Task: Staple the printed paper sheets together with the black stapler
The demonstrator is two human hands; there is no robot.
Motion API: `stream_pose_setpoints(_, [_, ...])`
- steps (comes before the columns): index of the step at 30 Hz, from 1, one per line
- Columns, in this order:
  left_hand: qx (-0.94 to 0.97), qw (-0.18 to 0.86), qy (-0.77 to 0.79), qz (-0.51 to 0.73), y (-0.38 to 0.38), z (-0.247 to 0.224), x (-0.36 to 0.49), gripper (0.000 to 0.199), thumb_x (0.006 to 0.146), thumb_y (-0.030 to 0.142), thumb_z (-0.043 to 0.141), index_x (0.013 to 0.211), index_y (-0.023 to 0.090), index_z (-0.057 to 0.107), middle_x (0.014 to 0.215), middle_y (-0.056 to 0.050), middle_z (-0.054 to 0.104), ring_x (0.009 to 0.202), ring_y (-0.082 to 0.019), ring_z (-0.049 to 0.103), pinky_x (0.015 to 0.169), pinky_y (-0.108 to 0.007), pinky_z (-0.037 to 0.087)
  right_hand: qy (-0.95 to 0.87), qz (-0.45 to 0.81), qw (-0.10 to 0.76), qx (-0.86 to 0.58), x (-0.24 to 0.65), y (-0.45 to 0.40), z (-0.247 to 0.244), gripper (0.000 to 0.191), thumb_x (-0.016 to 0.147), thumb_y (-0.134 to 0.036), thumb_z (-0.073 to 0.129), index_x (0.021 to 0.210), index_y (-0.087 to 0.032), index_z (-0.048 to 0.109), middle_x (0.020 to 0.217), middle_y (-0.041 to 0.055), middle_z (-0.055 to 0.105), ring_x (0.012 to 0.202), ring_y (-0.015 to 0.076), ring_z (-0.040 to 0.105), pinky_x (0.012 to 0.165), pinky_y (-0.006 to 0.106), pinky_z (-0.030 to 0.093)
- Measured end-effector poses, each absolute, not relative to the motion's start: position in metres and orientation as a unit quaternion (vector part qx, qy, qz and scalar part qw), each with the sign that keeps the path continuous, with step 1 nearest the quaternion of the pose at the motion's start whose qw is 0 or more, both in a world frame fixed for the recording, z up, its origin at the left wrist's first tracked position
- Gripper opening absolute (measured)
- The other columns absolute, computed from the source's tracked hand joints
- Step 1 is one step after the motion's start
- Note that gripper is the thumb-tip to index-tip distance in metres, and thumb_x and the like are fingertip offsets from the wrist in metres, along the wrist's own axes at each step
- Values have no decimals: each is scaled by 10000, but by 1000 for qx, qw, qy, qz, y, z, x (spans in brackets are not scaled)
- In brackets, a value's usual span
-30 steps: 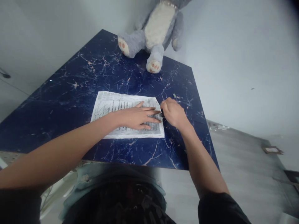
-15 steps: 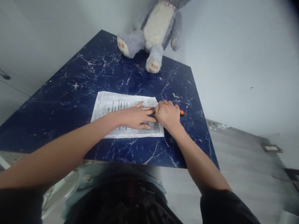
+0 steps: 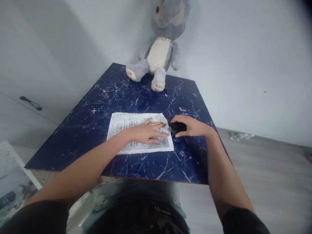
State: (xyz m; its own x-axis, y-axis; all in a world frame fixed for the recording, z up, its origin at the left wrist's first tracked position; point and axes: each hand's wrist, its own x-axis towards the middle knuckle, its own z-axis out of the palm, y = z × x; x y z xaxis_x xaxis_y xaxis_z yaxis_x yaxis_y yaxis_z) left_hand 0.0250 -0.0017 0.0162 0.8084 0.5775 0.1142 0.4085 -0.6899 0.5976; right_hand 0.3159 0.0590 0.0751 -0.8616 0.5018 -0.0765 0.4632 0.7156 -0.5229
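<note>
Printed white paper (image 3: 122, 125) lies on the dark blue marbled table (image 3: 146, 105). My left hand (image 3: 146, 131) rests flat on the paper with its fingers spread. At the paper's right edge, my right hand (image 3: 191, 126) is curled around a black stapler-like tool (image 3: 178, 127), thumb on the near side and fingers on the far side. The tool's left end meets or slightly overlaps the edge of the paper; exact contact is too small to tell.
A grey plush toy (image 3: 159, 55) sits at the table's far edge against the wall. A small metallic bit (image 3: 181, 109) lies beyond my right hand. Clear plastic (image 3: 241, 136) is on the floor at the right. A cabinet handle (image 3: 31, 103) shows at the left.
My right hand has shifted right and opened its grip from a fist over the tool, so the black tool now shows. My left hand remains flat on the paper. The camera view has tilted up.
</note>
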Motion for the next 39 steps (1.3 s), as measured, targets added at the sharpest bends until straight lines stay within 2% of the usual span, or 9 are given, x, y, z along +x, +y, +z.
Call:
stream_pose_setpoints(5, [933,255,230,112,-14,18,48,475,1029,506,505,1501,457,522,1716,29,245,1601,-284,186,1302,-533,53,-922,249,19,-295,371,89,69,171,891,-339,662,986,-198,689,977,62,676,870,226,614,798,364,450])
stream_pose_setpoints(8, [942,252,202,92,-26,20,70,468,1044,507,467,1500,429,534,1712,21,267,1604,-276,186,1303,-536,41,-894,131,137,-407,378,92,67,153,822,-254,666,959,-187,678,938,74,660,860,251,591,814,394,429])
stream_pose_setpoints(10, [937,270,189,119,-31,23,77,420,1024,526,502,1397,396,645,1620,1,461,1541,-281,351,1293,-517,152,-858,89,226,-452,366,88,70,151,824,-261,664,954,-183,662,929,79,644,849,254,575,813,399,422])
stream_pose_setpoints(13, [861,291,276,313,-28,28,70,392,1011,559,494,1040,298,785,1187,-73,761,1184,-294,648,1128,-496,419,-858,163,275,-401,330,70,72,153,846,-306,678,932,-188,635,909,52,626,819,222,569,760,350,421])
stream_pose_setpoints(15, [717,264,399,507,-18,30,56,479,1029,565,431,828,255,735,931,-93,752,957,-273,671,979,-466,496,-876,228,256,-339,302,55,69,144,836,-299,698,877,-183,624,876,25,611,788,190,561,731,316,410])
stream_pose_setpoints(18, [507,247,479,673,5,25,30,479,1026,543,450,710,230,628,801,-63,674,814,-214,631,838,-376,508,-890,298,215,-269,266,36,56,128,824,-256,723,811,-175,626,834,1,590,751,160,558,695,285,403])
stream_pose_setpoints(23, [451,385,467,656,35,6,13,385,957,492,557,769,184,691,902,-89,723,831,-188,642,744,-305,505,-888,354,181,-230,253,30,40,145,802,-273,790,874,-176,710,873,18,622,799,175,604,724,295,462])
stream_pose_setpoints(28, [465,460,449,609,36,1,18,463,959,571,547,833,170,741,1025,-134,770,936,-221,699,812,-328,538,-815,531,160,-171,275,47,41,488,887,-431,759,1314,-206,684,1258,108,657,1133,245,647,999,425,506])
stream_pose_setpoints(39, [405,521,433,614,36,8,14,613,973,681,428,798,177,730,977,-133,794,915,-256,737,889,-392,555,-750,610,180,-183,282,55,24,429,892,-397,770,1294,-257,714,1360,108,677,1270,267,631,1118,504,473])
